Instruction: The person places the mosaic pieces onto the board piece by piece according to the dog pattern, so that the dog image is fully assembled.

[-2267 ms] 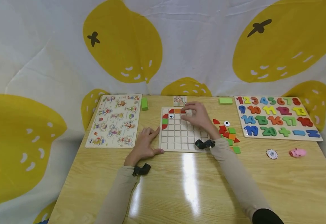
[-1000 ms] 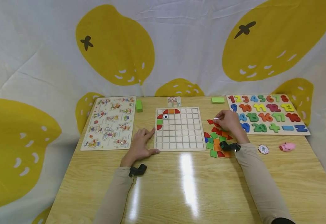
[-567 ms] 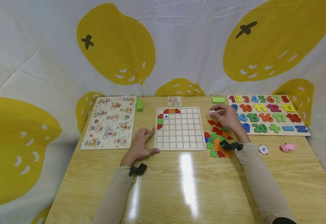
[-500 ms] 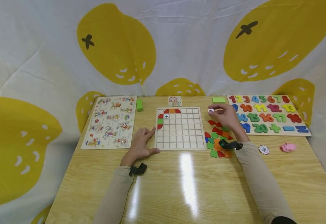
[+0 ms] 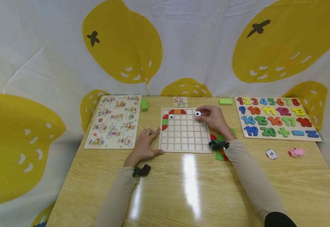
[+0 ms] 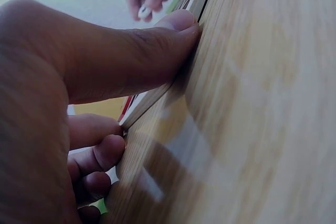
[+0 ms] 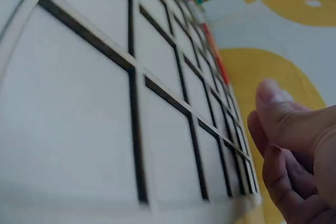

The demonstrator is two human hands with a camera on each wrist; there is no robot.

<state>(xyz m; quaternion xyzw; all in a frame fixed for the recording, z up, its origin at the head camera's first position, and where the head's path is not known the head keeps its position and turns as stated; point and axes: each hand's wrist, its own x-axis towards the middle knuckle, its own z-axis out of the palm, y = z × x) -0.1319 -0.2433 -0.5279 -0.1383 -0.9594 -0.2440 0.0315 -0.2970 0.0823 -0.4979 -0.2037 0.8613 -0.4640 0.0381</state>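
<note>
Wooden grid board [image 5: 184, 134], right hand [image 5: 213, 118] pinching eye tile [image 5: 198, 113] above its far-right part, left hand [image 5: 145, 145] unclenched, touching its near-left corner

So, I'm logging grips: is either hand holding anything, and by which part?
The right hand pinches a round eye tile by its edge, between thumb and fingers. The left hand merely touches the wooden grid board around its near-left corner.

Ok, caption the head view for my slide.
Right hand pinches an eye piece over the grid board while the left hand touches its edge.
</note>
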